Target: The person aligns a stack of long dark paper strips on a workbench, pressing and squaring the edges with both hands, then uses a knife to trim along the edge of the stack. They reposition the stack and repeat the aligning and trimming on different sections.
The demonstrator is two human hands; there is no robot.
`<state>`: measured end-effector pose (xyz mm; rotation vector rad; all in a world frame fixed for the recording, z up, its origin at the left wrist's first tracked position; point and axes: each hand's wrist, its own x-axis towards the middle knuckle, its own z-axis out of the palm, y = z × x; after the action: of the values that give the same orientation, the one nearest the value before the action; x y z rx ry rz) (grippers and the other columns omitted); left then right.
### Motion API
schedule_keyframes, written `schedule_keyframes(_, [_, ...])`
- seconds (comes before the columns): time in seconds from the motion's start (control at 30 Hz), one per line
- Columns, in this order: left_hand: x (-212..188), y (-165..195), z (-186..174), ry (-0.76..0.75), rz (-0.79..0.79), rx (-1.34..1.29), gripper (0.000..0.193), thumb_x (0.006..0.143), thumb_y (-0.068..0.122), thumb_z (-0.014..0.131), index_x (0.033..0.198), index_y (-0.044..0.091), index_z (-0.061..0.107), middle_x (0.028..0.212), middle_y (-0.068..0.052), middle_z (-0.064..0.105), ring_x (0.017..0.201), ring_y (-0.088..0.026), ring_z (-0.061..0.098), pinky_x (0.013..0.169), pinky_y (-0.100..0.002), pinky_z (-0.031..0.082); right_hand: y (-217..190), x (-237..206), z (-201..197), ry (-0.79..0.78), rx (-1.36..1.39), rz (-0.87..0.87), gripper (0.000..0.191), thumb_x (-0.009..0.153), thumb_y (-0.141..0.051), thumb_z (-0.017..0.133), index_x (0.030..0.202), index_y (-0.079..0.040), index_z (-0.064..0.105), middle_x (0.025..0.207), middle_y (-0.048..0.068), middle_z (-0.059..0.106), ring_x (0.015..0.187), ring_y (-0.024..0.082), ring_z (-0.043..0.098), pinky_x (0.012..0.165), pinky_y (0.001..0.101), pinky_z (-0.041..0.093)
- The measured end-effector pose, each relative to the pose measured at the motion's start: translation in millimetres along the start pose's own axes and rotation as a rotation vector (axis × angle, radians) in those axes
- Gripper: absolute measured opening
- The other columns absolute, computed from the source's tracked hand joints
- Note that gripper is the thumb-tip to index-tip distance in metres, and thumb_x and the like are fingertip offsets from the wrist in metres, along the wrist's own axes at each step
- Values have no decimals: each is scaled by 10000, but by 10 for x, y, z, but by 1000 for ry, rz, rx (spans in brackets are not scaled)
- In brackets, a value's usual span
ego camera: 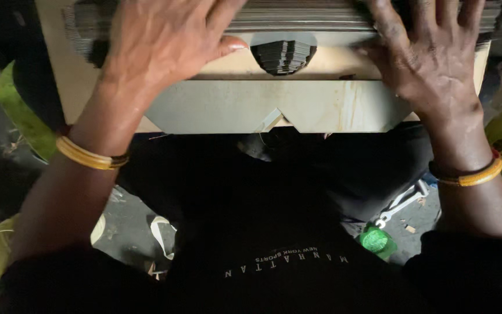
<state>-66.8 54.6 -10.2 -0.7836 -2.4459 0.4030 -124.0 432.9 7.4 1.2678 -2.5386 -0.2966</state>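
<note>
Tan cardboard stack (297, 64), gold bangles (88, 156), prob. green cap (376, 239).

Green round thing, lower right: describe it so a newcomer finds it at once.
Start at the right hand pressing on the stack of flat cardboard blanks, then follow that forearm down past the gold bangle to the floor. Beside a white metal tool lies the green round object, the only bright green disc among grey scraps.

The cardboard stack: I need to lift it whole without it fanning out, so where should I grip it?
Probably at its two ends, from the left and right, where the left hand and right hand already press. The cardboard stack is wide, flat, loosely layered; fingers under the bottom sheet.
</note>
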Motion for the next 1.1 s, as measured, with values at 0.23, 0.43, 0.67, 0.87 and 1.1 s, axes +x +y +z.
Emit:
schedule_keyframes(0.23, [-96,857,-406,-27,-257,-525,769,917,571,780,1461,76,555,1365,-120,530,1279,-296,491,1104,-526,386,-696,22,-338,30,465,95,721,988,-365,839,1542,-10,546,1304,221,528,1142,390,546,955,551,450])
schedule_keyframes(0.43, [-270,1000,-324,-186,-448,-722,889,719,497,948,1401,53,590,1347,-119,508,1269,-332,482,1114,-533,388,-919,85,-331,-28,579,149,760,699,-360,952,1296,15,668,1227,158,546,1113,354,573,927,479,561])
schedule_keyframes(0.67, [-237,997,-367,-179,-477,-766,905,677,505,956,1369,50,591,1327,-141,510,1263,-351,476,1121,-562,368,-953,123,-324,-18,634,210,651,726,-254,933,1276,3,698,1230,151,557,1127,344,589,922,450,577])
schedule_keyframes(0.87, [-324,981,-323,-152,-477,-828,847,789,451,943,1446,68,573,1411,-120,488,1340,-336,470,1166,-552,370,-980,88,-295,59,548,205,641,785,-299,889,1302,8,666,1243,141,561,1133,343,577,936,489,564])
schedule_keyframes(1.1, [-278,1095,-557,-7,-355,-274,494,985,443,738,1390,173,653,1282,-59,619,1150,-245,521,947,-477,348,-992,-96,-243,263,325,148,587,855,-382,861,1202,-12,564,1171,180,598,1015,354,577,841,480,422])
